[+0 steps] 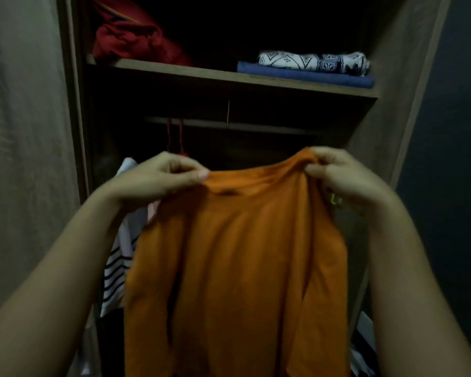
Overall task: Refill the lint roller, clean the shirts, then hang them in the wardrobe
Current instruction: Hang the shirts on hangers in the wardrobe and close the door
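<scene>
An orange shirt (237,257) hangs upright in front of the open wardrobe (375,148), its hem running out of the frame's bottom. My left hand (158,176) pinches the shirt's left shoulder and my right hand (343,175) pinches the right shoulder, both at about the same height, just below the hanging rail (229,126). A red hanger (174,137) hooks on the rail at the left, behind my left hand. A black-and-white striped shirt (117,270) hangs behind the orange one at the left. No lint roller is in view.
The shelf (201,73) above the rail holds a crumpled red garment (131,39) at the left and folded patterned white (313,62) and blue cloths (305,76) at the right. A pale door panel (25,131) stands at the left, a dark wall (452,159) at the right.
</scene>
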Motion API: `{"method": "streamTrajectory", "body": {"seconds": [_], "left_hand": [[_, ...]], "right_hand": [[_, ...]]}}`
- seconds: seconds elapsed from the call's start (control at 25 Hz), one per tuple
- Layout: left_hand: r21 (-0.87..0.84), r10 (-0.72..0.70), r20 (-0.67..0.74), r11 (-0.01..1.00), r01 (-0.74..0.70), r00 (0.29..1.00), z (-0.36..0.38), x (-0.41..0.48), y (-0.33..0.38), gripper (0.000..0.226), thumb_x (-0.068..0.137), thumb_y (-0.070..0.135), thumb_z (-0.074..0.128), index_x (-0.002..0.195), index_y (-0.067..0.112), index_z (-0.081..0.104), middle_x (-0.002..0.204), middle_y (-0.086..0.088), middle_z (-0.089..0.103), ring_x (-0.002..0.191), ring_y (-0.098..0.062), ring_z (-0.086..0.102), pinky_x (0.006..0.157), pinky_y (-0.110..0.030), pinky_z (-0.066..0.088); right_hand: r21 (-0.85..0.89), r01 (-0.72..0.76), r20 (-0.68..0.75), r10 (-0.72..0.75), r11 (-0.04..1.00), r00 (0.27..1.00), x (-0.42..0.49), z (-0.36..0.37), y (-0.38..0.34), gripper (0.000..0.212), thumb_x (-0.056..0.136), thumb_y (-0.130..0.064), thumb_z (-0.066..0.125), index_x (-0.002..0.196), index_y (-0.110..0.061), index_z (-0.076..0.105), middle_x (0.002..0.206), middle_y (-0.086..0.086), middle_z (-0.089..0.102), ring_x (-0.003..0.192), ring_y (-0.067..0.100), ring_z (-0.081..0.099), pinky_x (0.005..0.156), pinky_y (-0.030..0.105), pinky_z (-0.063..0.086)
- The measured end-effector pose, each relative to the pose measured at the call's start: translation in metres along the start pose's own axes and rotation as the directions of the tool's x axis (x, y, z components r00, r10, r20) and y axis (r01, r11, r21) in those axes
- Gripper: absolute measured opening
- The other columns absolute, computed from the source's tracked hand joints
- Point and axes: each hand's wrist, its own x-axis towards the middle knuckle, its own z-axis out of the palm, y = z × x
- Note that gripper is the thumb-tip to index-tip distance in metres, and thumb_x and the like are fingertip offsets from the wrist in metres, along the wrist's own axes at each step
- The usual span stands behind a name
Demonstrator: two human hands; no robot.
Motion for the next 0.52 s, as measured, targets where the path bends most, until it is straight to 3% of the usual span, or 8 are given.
{"method": "streamTrajectory", "body": {"seconds": [0.08, 0.16, 0.2, 0.28, 0.36, 0.4, 0.44, 0.52], "left_hand": [[0.008, -0.038, 0.068, 0.999, 0.038, 0.997, 0.023, -0.010, -0.027, 0.024, 0.083, 0.024, 0.063, 0.106, 0.022, 0.066, 0.101, 0.007, 0.069, 0.094, -0.005, 0.065, 0.075, -0.016, 0.053], [-0.014, -0.009, 0.051, 1.000, 0.010, 0.999, 0.040, -0.019, -0.055, 0.020, 0.085, 0.018, 0.063, 0.105, 0.021, 0.063, 0.099, 0.004, 0.065, 0.091, -0.008, 0.063, 0.077, -0.021, 0.054], [0.015, 0.016, 0.017, 1.000, -0.016, 1.000, 0.046, -0.024, -0.068, 0.016, 0.087, 0.013, 0.062, 0.101, 0.020, 0.062, 0.096, 0.005, 0.063, 0.090, -0.007, 0.062, 0.077, -0.022, 0.052], [0.365, 0.138, -0.046, 0.924, -0.112, 0.989, 0.060, -0.029, -0.089, 0.019, 0.086, 0.001, 0.060, 0.091, 0.018, 0.065, 0.094, 0.006, 0.062, 0.088, -0.010, 0.061, 0.073, -0.022, 0.048], [0.782, 0.281, -0.037, 0.605, -0.147, 0.959, 0.077, -0.032, -0.103, 0.020, 0.077, 0.003, 0.058, 0.085, 0.017, 0.070, 0.095, -0.003, 0.064, 0.080, -0.021, 0.065, 0.056, -0.023, 0.040], [0.862, 0.319, -0.062, 0.494, -0.110, 0.946, 0.084, -0.034, -0.108, 0.018, 0.076, 0.011, 0.054, 0.083, 0.015, 0.071, 0.093, -0.006, 0.064, 0.076, -0.025, 0.065, 0.049, -0.022, 0.037], [0.889, 0.313, -0.100, 0.454, -0.056, 0.944, 0.092, -0.036, -0.106, 0.022, 0.077, 0.017, 0.050, 0.083, 0.013, 0.070, 0.092, -0.008, 0.063, 0.074, -0.027, 0.064, 0.044, -0.024, 0.038], [0.858, 0.286, -0.198, 0.512, 0.025, 0.938, 0.104, -0.035, -0.101, 0.015, 0.080, 0.010, 0.052, 0.087, 0.007, 0.064, 0.091, -0.011, 0.059, 0.073, -0.031, 0.061, 0.042, -0.030, 0.042]], "right_hand": [[-0.020, -0.139, 0.133, 0.140, 0.990, 0.981, -0.021, 0.025, 0.024, 0.036, 0.091, 0.009, 0.038, 0.076, -0.017, 0.059, 0.062, -0.007, 0.059, 0.051, -0.003, 0.056, 0.050, 0.013, 0.043], [0.230, -0.286, 0.120, 0.265, 0.930, 0.957, -0.036, 0.045, 0.045, 0.035, 0.089, 0.009, 0.032, 0.071, -0.013, 0.052, 0.064, 0.001, 0.053, 0.056, 0.008, 0.053, 0.052, 0.016, 0.045], [0.407, -0.347, 0.097, 0.338, 0.845, 0.936, -0.042, 0.052, 0.051, 0.031, 0.088, 0.006, 0.032, 0.069, -0.012, 0.048, 0.064, 0.002, 0.046, 0.057, 0.011, 0.047, 0.051, 0.018, 0.043], [0.583, -0.378, 0.105, 0.395, 0.719, 0.913, -0.055, 0.064, 0.060, 0.021, 0.090, -0.009, 0.040, 0.070, -0.015, 0.044, 0.063, 0.001, 0.039, 0.056, 0.011, 0.042, 0.049, 0.019, 0.040], [0.383, -0.380, 0.074, 0.382, 0.842, 0.921, -0.063, 0.073, 0.070, 0.015, 0.085, -0.020, 0.062, 0.079, -0.018, 0.049, 0.068, -0.002, 0.044, 0.060, 0.011, 0.047, 0.054, 0.019, 0.041], [0.239, -0.356, 0.045, 0.356, 0.904, 0.934, -0.065, 0.076, 0.073, 0.021, 0.080, -0.018, 0.069, 0.085, -0.020, 0.049, 0.071, -0.002, 0.046, 0.063, 0.011, 0.049, 0.056, 0.021, 0.042], [0.146, -0.322, 0.014, 0.323, 0.936, 0.946, -0.065, 0.078, 0.076, 0.030, 0.076, -0.011, 0.072, 0.088, -0.024, 0.048, 0.073, -0.002, 0.046, 0.063, 0.012, 0.048, 0.055, 0.021, 0.042], [0.099, -0.218, -0.026, 0.222, 0.971, 0.975, -0.066, 0.077, 0.076, 0.040, 0.074, 0.001, 0.068, 0.085, -0.027, 0.041, 0.071, -0.001, 0.041, 0.058, 0.011, 0.043, 0.048, 0.017, 0.038]]}}
